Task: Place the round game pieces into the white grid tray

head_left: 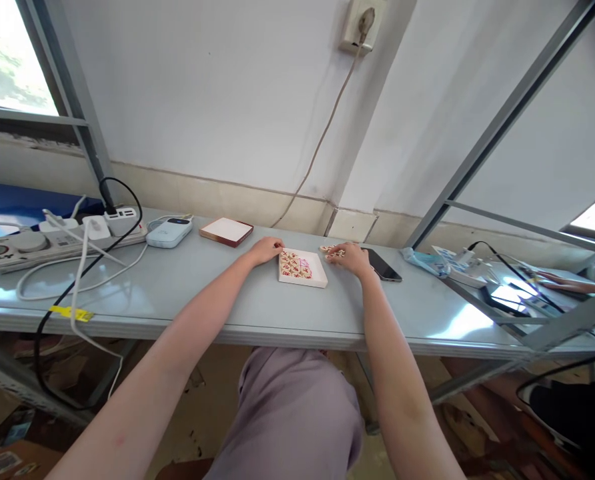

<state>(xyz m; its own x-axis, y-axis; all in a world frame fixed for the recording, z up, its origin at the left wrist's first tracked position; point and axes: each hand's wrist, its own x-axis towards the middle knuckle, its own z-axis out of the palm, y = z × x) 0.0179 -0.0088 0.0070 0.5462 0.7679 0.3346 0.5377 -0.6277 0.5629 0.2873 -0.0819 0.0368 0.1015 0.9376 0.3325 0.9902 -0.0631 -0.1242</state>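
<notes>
A shallow white box (302, 281) lies on the table in front of me. Round cream Chinese chess pieces with red characters (291, 264) fill its left part in rows, and a pink drawing shows on its bare floor. My left hand (267, 249) is closed at the box's far left corner, fingertips on the rim. Just right of the box, my right hand (348, 257) bends its fingers down over loose Chinese chess pieces (330, 250). Its fingertips are pinched at these pieces, which the hand partly covers.
A dark phone (383, 265) lies beside my right hand. Behind left are a box lid (226, 231) and a light blue power bank (170, 233). Power strips (42, 247) and cables crowd the left end. Metal frame posts (497, 120) rise on the right, with another person's arm (572, 283) beyond.
</notes>
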